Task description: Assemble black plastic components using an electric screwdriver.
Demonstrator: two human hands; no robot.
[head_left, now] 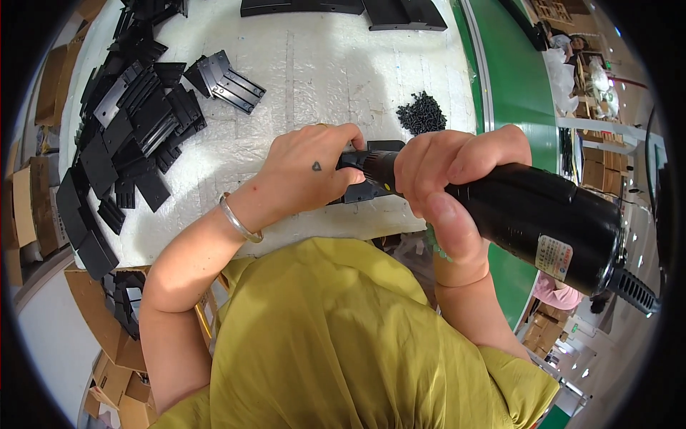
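Note:
My right hand (457,168) is wrapped round the thick body of a black electric screwdriver (550,214), its cord leaving the rear end at the right. The narrow nose of the tool points left and down, close to my left hand (304,164). There the thumb and forefinger curl in around the nose end; what lies between their tips is hidden. Beneath the tool lies a black plastic part (363,191), mostly covered by the hands. A small heap of black screws (423,113) sits just beyond my right hand.
Many black parts are piled on the left of the white foam-covered table (307,64), with one bracket-like piece (227,82) apart. Larger black panels (404,13) lie at the far edge. A green surface (504,71) runs along the right; cardboard boxes (32,204) stand left.

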